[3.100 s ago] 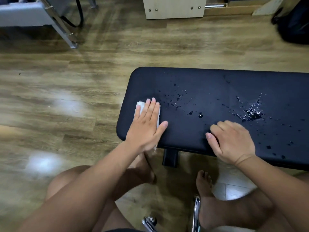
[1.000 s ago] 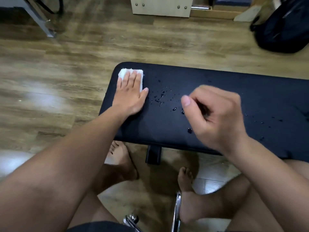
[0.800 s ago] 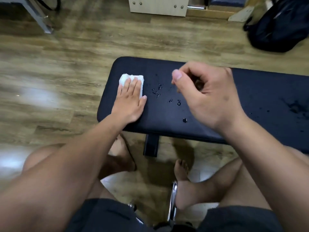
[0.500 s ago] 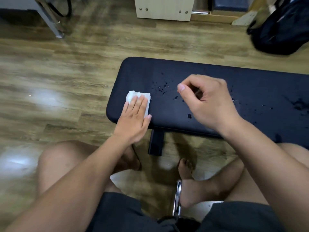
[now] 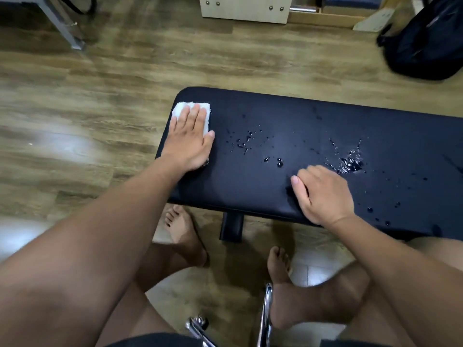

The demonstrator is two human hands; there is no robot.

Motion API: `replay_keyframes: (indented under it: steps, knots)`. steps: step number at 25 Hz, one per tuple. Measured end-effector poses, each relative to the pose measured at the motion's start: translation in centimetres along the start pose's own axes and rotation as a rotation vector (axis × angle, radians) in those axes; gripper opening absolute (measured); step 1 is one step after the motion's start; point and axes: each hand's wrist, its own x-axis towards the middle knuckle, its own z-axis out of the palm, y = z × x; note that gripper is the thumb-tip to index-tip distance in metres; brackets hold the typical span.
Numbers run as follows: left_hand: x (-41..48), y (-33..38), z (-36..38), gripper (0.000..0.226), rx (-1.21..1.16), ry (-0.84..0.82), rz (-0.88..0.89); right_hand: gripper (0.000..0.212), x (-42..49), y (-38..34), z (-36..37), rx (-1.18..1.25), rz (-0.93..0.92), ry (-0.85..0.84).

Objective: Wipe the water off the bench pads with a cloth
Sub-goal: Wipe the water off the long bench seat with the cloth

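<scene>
White cloth [image 5: 181, 110] lies at the far left corner of the black padded surface [image 5: 250, 191], pressed flat under the straight fingers of the left hand [image 5: 189, 142]; right hand [image 5: 323, 194] rests loosely curled near the front edge, holding nothing; wiping looks barely begun, since one scatter of droplets [image 5: 246, 143] and one bigger splash [image 5: 350, 163] sit unwiped; one cloth, one pad, two hands.

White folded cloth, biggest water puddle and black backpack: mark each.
White folded cloth [image 5: 177, 109]: head view, its bare left corner.
Biggest water puddle [image 5: 350, 163]: head view, its middle.
Black backpack [image 5: 423, 43]: head view, its main body.
</scene>
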Motion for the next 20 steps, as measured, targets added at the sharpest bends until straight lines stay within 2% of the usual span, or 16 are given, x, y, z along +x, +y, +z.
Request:
replay_keyframes:
  steps: [5, 10, 13, 18, 20]
  knots:
    - [6.5, -1.5, -1.7, 0.062, 0.022, -0.018, 0.064, 0.033, 0.2, 0.4, 0.4, -0.026, -0.019, 0.001]
    - [7.2, -1.4, -1.8, 0.061, -0.002, 0.027, 0.054, 0.034, 0.4, 0.4, 0.1, -0.020, -0.016, -0.024]
    - [3.7, -1.7, -1.0, 0.061, -0.043, 0.065, 0.090, 0.034, 0.3, 0.1, 0.1, -0.023, 0.003, -0.027]
    - [-7.0, -2.3, 0.7, 0.073, -0.100, 0.032, 0.084, 0.036, 0.3, -0.1, -0.2, -0.031, 0.014, -0.050]
    - [-11.4, -1.3, 1.8, 0.071, -0.097, 0.040, 0.085, 0.037, 0.2, -0.2, -0.2, -0.027, 0.012, -0.034]
